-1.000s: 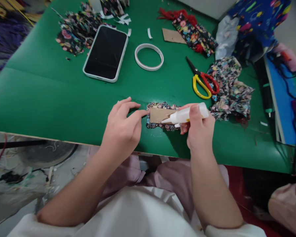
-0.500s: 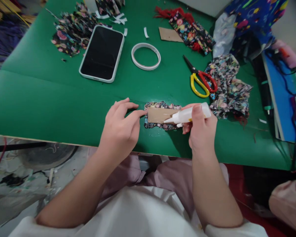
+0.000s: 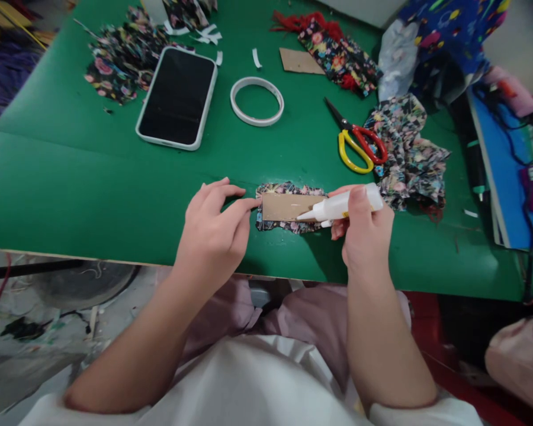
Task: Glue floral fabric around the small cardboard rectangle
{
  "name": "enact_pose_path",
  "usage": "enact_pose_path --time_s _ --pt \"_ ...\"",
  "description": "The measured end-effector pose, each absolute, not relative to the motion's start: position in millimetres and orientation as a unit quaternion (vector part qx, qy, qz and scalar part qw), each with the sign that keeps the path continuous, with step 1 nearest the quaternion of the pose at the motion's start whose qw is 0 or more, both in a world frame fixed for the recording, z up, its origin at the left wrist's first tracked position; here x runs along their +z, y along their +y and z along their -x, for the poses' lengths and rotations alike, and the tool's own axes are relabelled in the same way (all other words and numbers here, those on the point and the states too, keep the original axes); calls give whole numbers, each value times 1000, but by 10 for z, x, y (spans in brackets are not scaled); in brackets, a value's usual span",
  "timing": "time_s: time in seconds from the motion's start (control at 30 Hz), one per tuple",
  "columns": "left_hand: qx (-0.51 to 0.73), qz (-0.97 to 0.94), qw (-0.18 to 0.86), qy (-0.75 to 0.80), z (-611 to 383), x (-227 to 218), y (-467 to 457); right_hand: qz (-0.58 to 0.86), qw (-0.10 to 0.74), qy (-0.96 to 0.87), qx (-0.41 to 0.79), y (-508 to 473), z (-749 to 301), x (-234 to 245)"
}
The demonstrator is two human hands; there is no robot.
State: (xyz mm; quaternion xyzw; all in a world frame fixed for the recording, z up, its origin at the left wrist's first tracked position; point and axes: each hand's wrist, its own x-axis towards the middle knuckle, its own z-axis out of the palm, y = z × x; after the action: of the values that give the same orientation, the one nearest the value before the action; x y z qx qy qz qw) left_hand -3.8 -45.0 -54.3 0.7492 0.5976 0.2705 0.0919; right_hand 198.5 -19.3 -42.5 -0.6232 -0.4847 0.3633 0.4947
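Observation:
A brown cardboard strip (image 3: 282, 207) lies on a piece of dark floral fabric (image 3: 288, 190) near the front edge of the green table (image 3: 93, 183). My left hand (image 3: 215, 234) rests at the strip's left end, one fingertip pressing its edge, the other fingers curled and holding nothing. My right hand (image 3: 364, 231) is closed around a small white glue bottle (image 3: 340, 206), whose nozzle points left and touches the cardboard.
Behind lie a phone in a white case (image 3: 176, 96), a white tape ring (image 3: 256, 101), yellow-and-red scissors (image 3: 355, 142), a second cardboard piece (image 3: 296, 61) and floral fabric scraps (image 3: 119, 56), with more bunched fabric (image 3: 408, 151) at right. A blue board (image 3: 506, 171) with cables borders the right edge.
The nozzle tip has crept slightly right along the cardboard. My left hand keeps its place at the strip's end. The view has shifted a little.

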Motion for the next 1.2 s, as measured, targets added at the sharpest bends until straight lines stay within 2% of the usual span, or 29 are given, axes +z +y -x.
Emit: enact_pose_path --time_s 1.2 --pt "275 -747 101 597 38 -554 -442 638 504 -467 349 -209 -2135 -436"
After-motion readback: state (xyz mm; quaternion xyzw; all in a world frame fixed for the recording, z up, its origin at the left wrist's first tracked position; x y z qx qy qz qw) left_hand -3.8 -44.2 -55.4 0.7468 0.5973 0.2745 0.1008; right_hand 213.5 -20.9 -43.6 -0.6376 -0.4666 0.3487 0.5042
